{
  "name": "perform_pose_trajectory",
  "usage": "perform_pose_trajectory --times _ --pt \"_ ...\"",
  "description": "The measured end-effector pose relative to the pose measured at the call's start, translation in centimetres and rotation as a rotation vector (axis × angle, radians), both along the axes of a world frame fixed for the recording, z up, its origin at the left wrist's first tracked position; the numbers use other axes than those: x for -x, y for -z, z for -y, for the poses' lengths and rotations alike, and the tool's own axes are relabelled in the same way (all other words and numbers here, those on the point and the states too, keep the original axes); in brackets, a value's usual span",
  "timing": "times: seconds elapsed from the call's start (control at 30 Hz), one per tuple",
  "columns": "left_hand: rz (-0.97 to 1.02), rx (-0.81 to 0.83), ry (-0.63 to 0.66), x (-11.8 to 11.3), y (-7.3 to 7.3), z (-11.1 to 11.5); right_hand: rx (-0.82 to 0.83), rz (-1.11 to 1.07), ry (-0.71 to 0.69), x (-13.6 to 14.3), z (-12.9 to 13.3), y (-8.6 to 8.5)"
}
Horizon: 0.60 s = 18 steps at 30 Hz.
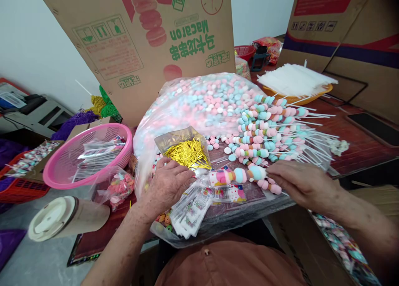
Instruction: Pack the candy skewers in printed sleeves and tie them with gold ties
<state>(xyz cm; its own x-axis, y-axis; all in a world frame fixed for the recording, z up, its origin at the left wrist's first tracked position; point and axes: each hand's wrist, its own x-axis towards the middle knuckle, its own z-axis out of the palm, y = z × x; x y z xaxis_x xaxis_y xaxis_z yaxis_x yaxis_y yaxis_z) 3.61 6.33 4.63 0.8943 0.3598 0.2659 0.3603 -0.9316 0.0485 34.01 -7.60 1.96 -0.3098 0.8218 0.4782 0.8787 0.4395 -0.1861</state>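
Observation:
A candy skewer [240, 175] of pink, blue and yellow pieces lies level between my hands. A clear printed wrapper [218, 177] covers its left part. My right hand [304, 185] is closed on the skewer's right end; the stick is hidden in the fingers. My left hand [170, 181] is closed with its fingertips at the wrapper's left end, next to a bag of gold twist ties [190, 152]. Below it fans out a stack of printed wrappers [191, 213]. A pile of finished skewers [274, 132] lies beyond my right hand, white sticks pointing right.
A large clear bag of pastel candies [193, 99] fills the middle, before a cardboard box [149, 49]. To the left are a pink basket [52, 173] and a lidded cup [84, 216]. White sticks [296, 79] fill a yellow basket; a phone [375, 129] lies at right.

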Motion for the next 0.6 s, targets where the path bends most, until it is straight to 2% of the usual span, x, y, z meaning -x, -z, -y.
perform_pose_trajectory --times 0.1,0.17,0.2,0.23,0.3,0.33,0.4,0.43,0.6 --pt "0.093 0.005 -0.068 -0.6 -0.2 -0.3 0.136 -0.164 -0.006 1.7 -0.1 1.3" --pt "0.377 0.125 -0.223 -1.4 0.4 -0.1 0.212 -0.306 0.03 3.3 -0.2 2.0" --pt "0.592 0.253 -0.316 -1.9 0.8 0.1 0.241 -0.387 0.049 4.2 -0.3 2.3" --pt "0.821 0.434 -0.402 -2.5 1.3 0.4 0.271 -0.466 0.063 5.2 -0.3 2.6" --pt "1.226 0.956 -0.462 -3.8 2.1 1.1 0.315 -0.587 0.079 7.2 -0.6 3.0" --pt "1.331 1.229 -0.447 -4.4 2.4 1.4 0.327 -0.626 0.077 8.2 -0.8 3.2" --pt "1.435 1.59 -0.412 -5.6 2.7 2.1 0.343 -0.68 0.062 10.2 -1.3 3.4" --pt "1.458 1.67 -0.408 -6.1 2.8 2.4 0.347 -0.704 0.055 11.1 -1.6 3.4" --pt "1.525 1.757 -0.48 -7.4 3.2 3.3 0.327 -0.795 0.097 14.1 -3.1 3.5"
